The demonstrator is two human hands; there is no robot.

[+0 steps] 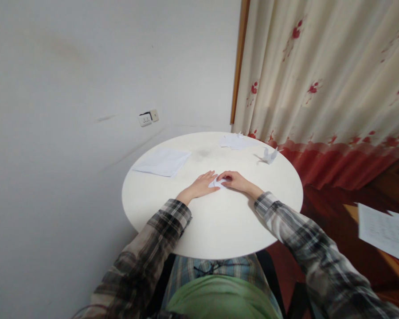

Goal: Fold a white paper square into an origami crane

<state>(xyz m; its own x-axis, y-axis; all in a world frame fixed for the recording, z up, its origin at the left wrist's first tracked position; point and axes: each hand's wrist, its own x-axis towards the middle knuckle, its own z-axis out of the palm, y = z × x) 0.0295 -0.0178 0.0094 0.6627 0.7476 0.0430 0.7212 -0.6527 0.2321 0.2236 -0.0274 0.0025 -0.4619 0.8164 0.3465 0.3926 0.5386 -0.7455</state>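
A small folded piece of white paper (217,182) lies near the middle of the round white table (213,221). My left hand (202,185) rests flat on the table with its fingers stretched out, the tips on the paper's left edge. My right hand (233,180) has its fingers curled and pressed onto the paper's right side. Most of the paper is hidden between the two hands. Both arms wear plaid sleeves.
A stack of white sheets (162,161) lies at the table's back left. A heap of folded paper pieces (234,141) and a paper crane (269,155) sit at the back right. A flowered curtain (326,79) hangs to the right. Printed sheets (382,230) lie on a wooden surface at far right.
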